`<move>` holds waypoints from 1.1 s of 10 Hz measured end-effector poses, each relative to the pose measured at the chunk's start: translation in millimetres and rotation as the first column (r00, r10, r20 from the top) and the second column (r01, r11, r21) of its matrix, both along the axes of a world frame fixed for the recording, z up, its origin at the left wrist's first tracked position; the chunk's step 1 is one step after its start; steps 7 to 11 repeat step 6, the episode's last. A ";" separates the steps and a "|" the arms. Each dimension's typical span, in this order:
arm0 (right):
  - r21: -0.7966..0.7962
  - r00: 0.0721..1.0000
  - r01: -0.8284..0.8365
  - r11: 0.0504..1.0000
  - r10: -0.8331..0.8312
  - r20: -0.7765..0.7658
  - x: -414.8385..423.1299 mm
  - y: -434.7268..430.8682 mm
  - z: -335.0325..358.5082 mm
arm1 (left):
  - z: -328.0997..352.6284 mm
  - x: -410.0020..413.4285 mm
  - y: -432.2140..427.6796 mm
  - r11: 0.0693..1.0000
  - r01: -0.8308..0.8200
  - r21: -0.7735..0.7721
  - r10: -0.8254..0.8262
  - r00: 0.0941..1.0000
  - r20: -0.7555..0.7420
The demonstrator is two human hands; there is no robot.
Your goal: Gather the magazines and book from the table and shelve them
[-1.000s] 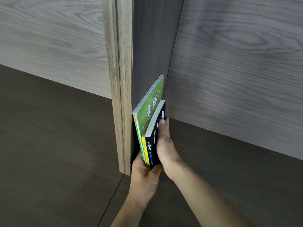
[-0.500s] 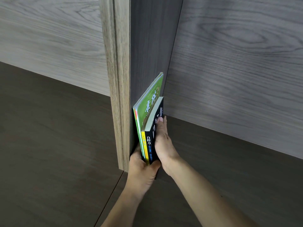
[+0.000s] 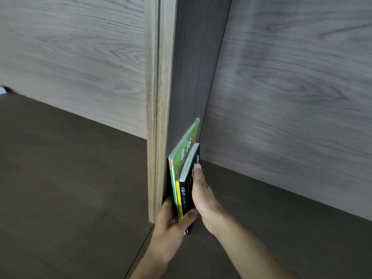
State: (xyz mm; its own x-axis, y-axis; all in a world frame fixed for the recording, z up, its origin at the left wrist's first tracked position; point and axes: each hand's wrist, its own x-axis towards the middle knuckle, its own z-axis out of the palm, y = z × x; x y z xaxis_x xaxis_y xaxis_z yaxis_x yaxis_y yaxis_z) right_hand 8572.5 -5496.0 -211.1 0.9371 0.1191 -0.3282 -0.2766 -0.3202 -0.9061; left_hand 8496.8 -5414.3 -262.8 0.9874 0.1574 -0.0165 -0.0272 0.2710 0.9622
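A green magazine (image 3: 186, 147) and a thick black book (image 3: 187, 190) with a yellow-edged spine stand upright together on the dark shelf board (image 3: 281, 218), leaning against the wooden divider (image 3: 159, 117). My left hand (image 3: 173, 224) grips the bundle from below at the spine end, thumb across the black book. My right hand (image 3: 201, 190) lies flat against the black book's cover on its right side, fingers stretched toward the back. A thin red-orange edge of another magazine shows beside the green one.
The grey wood back panel (image 3: 291, 87) closes the compartment behind the books. To the left of the divider lies another dark shelf board (image 3: 70, 178) with a lighter back panel (image 3: 70, 57). A small dark-and-white object (image 3: 5, 90) peeks in at the far left edge.
The book and magazines have stayed upright against the divider, with both hands still on them. The view has shifted a little; the hands' hold looks the same.
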 end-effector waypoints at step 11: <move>0.031 0.962 -0.185 0.982 0.175 0.211 -73.7 -80.2 94.4 | 103.2 -94.4 -9.3 0.964 -0.266 0.008 0.266 0.964 0.004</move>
